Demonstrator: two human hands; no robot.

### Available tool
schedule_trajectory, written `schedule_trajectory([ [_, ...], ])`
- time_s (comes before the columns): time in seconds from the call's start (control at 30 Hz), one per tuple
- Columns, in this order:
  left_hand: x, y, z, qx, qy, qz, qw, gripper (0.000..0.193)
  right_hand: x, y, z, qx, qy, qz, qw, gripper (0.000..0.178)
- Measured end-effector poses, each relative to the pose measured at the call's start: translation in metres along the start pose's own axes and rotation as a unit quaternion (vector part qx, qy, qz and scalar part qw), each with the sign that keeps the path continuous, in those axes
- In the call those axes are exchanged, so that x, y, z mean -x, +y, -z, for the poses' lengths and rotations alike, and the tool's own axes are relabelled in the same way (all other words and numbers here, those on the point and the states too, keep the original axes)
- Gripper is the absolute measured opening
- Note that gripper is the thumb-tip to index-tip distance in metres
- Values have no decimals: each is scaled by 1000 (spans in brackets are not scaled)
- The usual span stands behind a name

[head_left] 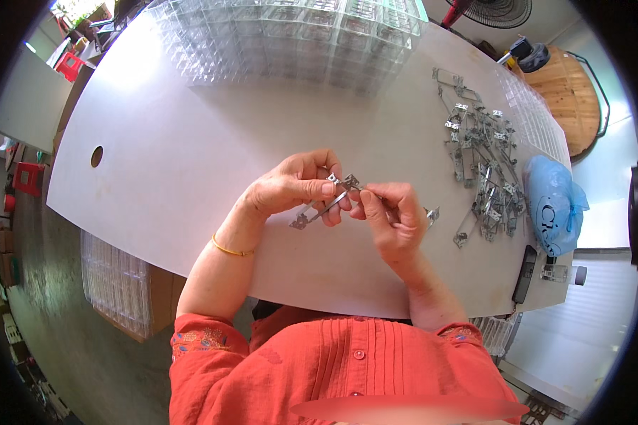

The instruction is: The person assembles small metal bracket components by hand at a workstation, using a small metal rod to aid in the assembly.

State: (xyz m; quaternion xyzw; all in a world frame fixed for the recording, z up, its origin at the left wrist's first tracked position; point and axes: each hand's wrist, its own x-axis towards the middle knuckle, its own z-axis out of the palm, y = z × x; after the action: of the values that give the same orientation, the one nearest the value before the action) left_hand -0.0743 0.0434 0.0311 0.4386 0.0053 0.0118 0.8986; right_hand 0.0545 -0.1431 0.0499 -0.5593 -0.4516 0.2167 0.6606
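Observation:
Above the near middle of the table, my left hand [295, 183] is closed around a small silver metal bracket [324, 207] with thin arms and bent, holed end plates. The bracket hangs tilted, one end plate down toward the lower left. At its upper right end, the thumb and forefinger of my right hand [395, 214] are pinched together against the metal. What lies between those fingertips is too small to make out. Just beyond my right hand shows another small metal piece [433, 214], partly hidden by the hand.
To the right lies a loose pile of similar metal brackets [485, 166]. Beside it are a blue plastic bag [554, 205], a black handheld device [524, 274] and a clear bottle [556, 273]. Stacked clear plastic trays [298, 42] stand at the far side of the white table [163, 163].

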Motion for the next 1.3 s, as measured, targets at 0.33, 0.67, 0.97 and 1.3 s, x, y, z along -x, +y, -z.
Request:
schedule_trajectory([
  [0.33,0,6,-2,-123,6,38,992,52,-8,1,1,289,-50,141,946,11],
  [0.67,1,2,0,-40,102,-112,988,72,-3,5,2,49,41,-72,995,14],
  [0.97,-3,-7,11,21,85,-201,976,53,-11,2,3,-253,-12,-309,917,15],
  [1.3,-3,1,0,-20,78,-157,984,51,-15,13,11,-117,28,-172,978,10],
])
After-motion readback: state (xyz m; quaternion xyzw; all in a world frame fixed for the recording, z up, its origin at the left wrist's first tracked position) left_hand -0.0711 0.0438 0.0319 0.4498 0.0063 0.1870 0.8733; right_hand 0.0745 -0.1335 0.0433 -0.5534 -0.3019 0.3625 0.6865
